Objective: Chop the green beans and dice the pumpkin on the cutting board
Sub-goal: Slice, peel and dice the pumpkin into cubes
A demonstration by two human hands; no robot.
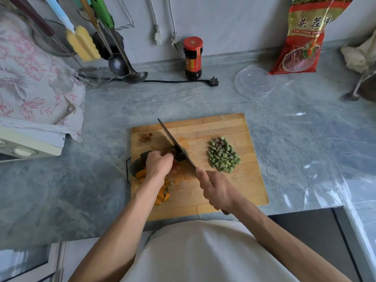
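The left hand [158,163] curls its fingers over the dark-skinned pumpkin [140,162] at the left edge of the cutting board [223,192], while the right hand [217,190] clenches the handle of the knife [175,143] beside it. For a clean cut I would keep those knuckles tucked clear of the blade. Chopped green beans [222,156] lie on the board's right; beyond the board, the red packet [303,37] reads "THE LYTSAI", the rest illegible.
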